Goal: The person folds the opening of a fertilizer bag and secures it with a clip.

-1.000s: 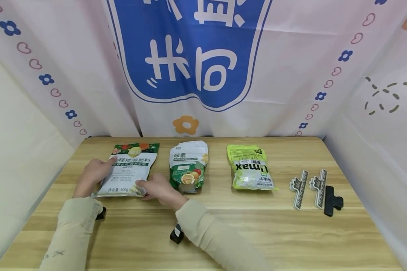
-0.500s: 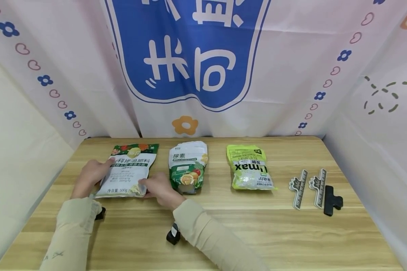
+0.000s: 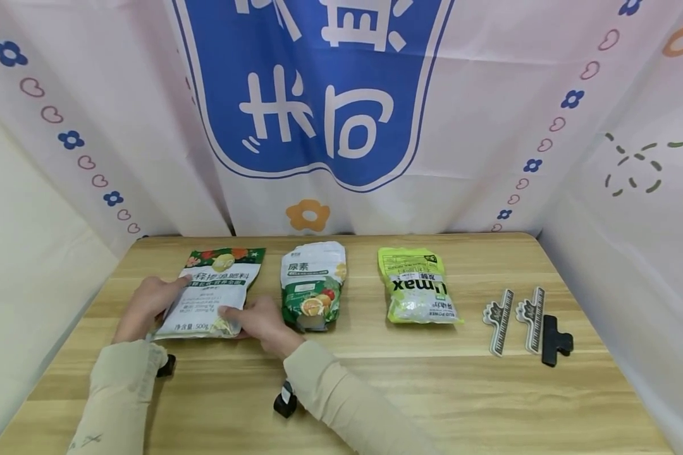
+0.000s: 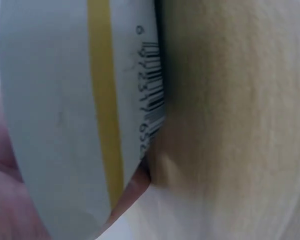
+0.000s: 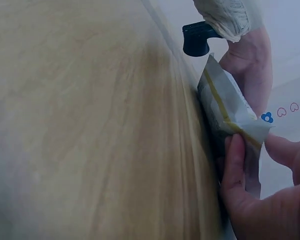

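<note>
A white fertilizer bag (image 3: 210, 297) with a green, flower-printed top lies at the left of the table in the head view. My left hand (image 3: 148, 303) grips its left edge, thumb on the front. My right hand (image 3: 264, 322) pinches the lower right corner, thumb on top and fingers underneath. In the left wrist view, the bag's side (image 4: 60, 100) with a yellow stripe and barcode stands close to the wood, partly covering the left hand (image 4: 10, 205). The right wrist view shows the right fingers under the bag's end (image 5: 225, 100), with the left hand (image 5: 250, 65) beyond.
A white-and-green pouch (image 3: 314, 284) stands just right of my right hand. Farther right lies a yellow-green bag (image 3: 418, 287). Two ruler-like clips (image 3: 501, 322) and a black clip (image 3: 556, 341) lie at the right. A printed cloth (image 3: 478, 126) hangs behind the table.
The head view has tilted up slightly. My right thumb has shifted a little left over the bag's corner. Both hands keep hold of the bag, which stays in about the same place.
</note>
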Demonstrator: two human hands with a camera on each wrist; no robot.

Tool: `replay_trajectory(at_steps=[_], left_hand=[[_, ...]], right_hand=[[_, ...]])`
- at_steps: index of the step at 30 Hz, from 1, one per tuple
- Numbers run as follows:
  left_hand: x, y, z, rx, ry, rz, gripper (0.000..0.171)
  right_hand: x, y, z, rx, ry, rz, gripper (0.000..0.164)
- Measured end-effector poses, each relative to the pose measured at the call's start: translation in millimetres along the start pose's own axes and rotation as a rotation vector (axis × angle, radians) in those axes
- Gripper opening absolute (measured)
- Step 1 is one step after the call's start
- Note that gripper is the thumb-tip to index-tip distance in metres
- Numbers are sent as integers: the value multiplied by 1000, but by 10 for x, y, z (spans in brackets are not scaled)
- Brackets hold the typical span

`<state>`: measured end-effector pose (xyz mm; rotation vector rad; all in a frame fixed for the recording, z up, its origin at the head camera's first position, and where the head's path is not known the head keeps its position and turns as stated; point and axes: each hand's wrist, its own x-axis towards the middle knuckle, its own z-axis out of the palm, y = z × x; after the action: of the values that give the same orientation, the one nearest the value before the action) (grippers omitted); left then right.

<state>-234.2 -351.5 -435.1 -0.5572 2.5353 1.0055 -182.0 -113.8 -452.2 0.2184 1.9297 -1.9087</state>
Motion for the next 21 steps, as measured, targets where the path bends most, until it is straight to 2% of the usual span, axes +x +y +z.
replay_trajectory(at_steps=[4,9,13,21], left_hand=[[-8,11,-2,-95,-58,15,59],[-30,24,-9,-135,-116,29,53],[-38,7,-13,-120,-126,37,54],[-67,-37,-54,-6,-77,73,65]], right_hand=[[14,15,6,-16,31,-9,17],[9,25,15,-42,50,-29,17],[11,45,42,-52,64,-26,18],[-5,43,98,-85,76,-15,20]])
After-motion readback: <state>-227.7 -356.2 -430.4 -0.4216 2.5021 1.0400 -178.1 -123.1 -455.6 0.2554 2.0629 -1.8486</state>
